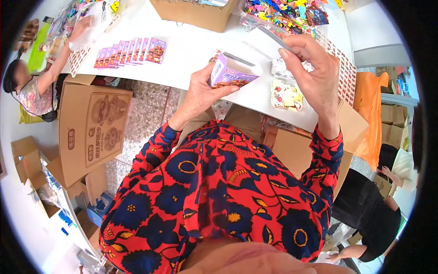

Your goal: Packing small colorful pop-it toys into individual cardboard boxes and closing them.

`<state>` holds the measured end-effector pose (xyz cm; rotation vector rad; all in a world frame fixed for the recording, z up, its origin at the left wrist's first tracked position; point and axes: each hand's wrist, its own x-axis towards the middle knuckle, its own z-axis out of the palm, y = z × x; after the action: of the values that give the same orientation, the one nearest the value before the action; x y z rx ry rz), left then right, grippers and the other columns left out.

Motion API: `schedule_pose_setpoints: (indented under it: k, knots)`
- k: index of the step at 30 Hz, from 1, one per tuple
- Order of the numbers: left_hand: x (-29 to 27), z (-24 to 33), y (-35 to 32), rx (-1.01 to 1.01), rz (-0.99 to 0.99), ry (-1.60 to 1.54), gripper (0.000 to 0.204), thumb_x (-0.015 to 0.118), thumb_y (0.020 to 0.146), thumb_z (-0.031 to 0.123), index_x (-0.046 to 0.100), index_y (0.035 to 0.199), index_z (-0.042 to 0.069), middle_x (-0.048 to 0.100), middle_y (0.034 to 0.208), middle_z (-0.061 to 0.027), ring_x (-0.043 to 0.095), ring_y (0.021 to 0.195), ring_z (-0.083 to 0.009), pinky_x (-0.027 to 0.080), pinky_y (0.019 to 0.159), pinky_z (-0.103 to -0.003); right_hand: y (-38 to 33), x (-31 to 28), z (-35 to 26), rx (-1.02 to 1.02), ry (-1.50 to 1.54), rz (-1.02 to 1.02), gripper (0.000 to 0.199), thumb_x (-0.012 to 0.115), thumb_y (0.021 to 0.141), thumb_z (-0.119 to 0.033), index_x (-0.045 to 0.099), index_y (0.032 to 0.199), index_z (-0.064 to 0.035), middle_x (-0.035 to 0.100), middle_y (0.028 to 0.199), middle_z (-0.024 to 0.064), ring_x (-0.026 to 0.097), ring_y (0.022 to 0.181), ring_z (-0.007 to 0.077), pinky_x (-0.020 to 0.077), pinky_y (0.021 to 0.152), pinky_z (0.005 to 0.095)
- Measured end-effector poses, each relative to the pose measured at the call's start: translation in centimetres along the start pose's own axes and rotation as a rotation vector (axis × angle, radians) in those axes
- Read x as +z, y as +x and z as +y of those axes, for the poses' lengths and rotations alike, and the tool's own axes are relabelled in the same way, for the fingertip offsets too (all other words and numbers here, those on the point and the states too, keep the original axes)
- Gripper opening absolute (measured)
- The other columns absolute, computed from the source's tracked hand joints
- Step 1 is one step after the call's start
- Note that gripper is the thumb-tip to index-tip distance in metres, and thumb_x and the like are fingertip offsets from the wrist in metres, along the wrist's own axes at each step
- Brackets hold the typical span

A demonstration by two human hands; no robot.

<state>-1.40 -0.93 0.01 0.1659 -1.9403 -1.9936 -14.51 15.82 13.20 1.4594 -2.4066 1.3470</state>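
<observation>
My left hand (200, 93) is wrapped round a small purple printed box (235, 78), held tilted over the table's near edge with its top end open. My right hand (315, 66), raised to the right of the box, pinches a thin white card-like piece (263, 42) with a dark edge between thumb and fingertips. What exactly this piece is, I cannot make out. Under the right hand lie clear packets (286, 96) with small pale and red pieces inside. To the left on the table, several matching purple boxes (130, 52) lie overlapping in a row.
Bags of small colourful pieces (285, 16) lie at the far right, beside an open cardboard box (194, 17). Sheets with red dots (345, 73) line the right edge, near an orange bag (368, 114). A large carton (93, 130) stands left; co-workers (39, 91) are on both sides.
</observation>
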Motion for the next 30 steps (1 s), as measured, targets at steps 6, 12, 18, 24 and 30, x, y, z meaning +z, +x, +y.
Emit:
schedule_pose_setpoints:
  k: [6, 12, 18, 24, 30]
  knots:
    - [-0.8, -0.1, 0.1, 0.051, -0.052, 0.114, 0.046, 0.078, 0.072, 0.008, 0.057, 0.111, -0.005, 0.065, 0.091, -0.0073, 0.061, 0.080, -0.0103, 0.052, 0.072, -0.025, 0.5, 0.9, 0.9, 0.005, 0.041, -0.165, 0.010, 0.064, 0.081, -0.001, 0.062, 0.091, -0.0016, 0.062, 0.076, 0.0040, 0.058, 0.066, 0.0074, 0.0459, 0.059, 0.0217]
    - [-1.5, 0.1, 0.6, 0.114, -0.019, 0.200, 0.043, 0.077, 0.072, 0.007, 0.056, 0.108, -0.004, 0.065, 0.091, -0.0071, 0.062, 0.079, -0.0114, 0.053, 0.070, -0.026, -0.3, 3.7, 1.8, -0.244, -0.184, -0.053, 0.012, 0.067, 0.076, 0.000, 0.065, 0.088, -0.0031, 0.060, 0.100, 0.0060, 0.057, 0.079, 0.0126, 0.0459, 0.067, 0.0264]
    - [-1.1, 0.5, 0.4, -0.036, 0.041, -0.264, 0.040, 0.074, 0.075, 0.005, 0.055, 0.110, -0.002, 0.064, 0.097, -0.0071, 0.062, 0.084, -0.0116, 0.052, 0.072, -0.026, -1.1, 4.8, 1.7, -0.068, 0.116, 0.036, 0.039, 0.068, 0.078, -0.005, 0.057, 0.115, -0.0032, 0.056, 0.114, 0.0056, 0.057, 0.088, 0.0155, 0.0464, 0.079, 0.0296]
    - [-0.5, 0.3, 0.1, 0.014, -0.091, -0.138, 0.036, 0.073, 0.078, 0.009, 0.058, 0.109, -0.002, 0.064, 0.096, -0.0051, 0.061, 0.084, -0.0104, 0.052, 0.072, -0.025, -3.4, 5.4, 2.9, 0.294, 0.591, -0.199, 0.034, 0.063, 0.085, -0.007, 0.052, 0.116, 0.0027, 0.059, 0.110, 0.0072, 0.055, 0.091, 0.0097, 0.0450, 0.078, 0.0240]
    - [0.0, 0.5, 0.1, -0.039, -0.186, -0.134, 0.033, 0.070, 0.081, 0.011, 0.058, 0.109, -0.003, 0.064, 0.096, -0.0069, 0.060, 0.086, -0.0099, 0.051, 0.074, -0.026, -4.9, 5.5, 2.6, 0.275, 0.535, -0.130, 0.028, 0.063, 0.086, -0.006, 0.054, 0.110, 0.0031, 0.064, 0.090, 0.0042, 0.055, 0.083, 0.0060, 0.0435, 0.073, 0.0215]
